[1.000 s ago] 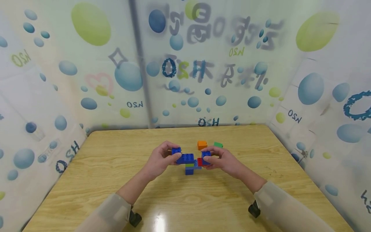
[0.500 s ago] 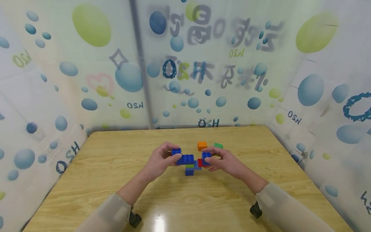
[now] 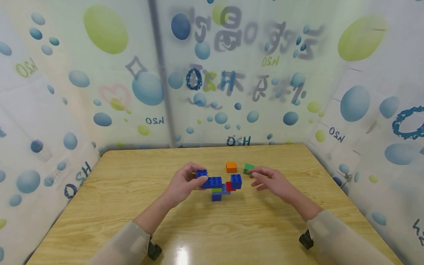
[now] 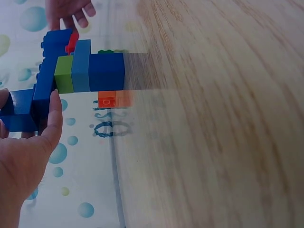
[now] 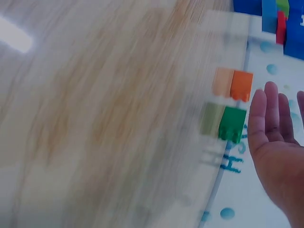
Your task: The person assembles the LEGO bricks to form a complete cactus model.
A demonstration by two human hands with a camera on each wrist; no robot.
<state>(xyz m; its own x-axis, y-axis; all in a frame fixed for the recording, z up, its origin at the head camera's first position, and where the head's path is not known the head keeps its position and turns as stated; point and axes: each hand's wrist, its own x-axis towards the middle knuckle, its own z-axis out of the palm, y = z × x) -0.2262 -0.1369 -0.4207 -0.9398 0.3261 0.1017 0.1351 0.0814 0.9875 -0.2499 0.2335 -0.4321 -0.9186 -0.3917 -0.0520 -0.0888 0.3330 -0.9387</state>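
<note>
Right hand (image 3: 275, 184) loosely spread, holding nothing; green block (image 3: 248, 168) on bench (image 3: 139, 176) just beyond, forward and left. Left hand (image 3: 181, 185), farther off, pinches brick build (image 3: 214, 182) by left end.

From the lower left of the head view my left forearm (image 3: 153, 214) reaches up out of its sleeve (image 3: 120, 243) to my left grip (image 3: 185, 183), left of centre, thumb and fingers pinching. My right forearm (image 3: 305, 209) slants in from the lower right to my right grip (image 3: 274, 183), right of centre, fingers loosely extended leftward. At the right edge of the right wrist view it shows three fingers side by side, pointing up.
</note>
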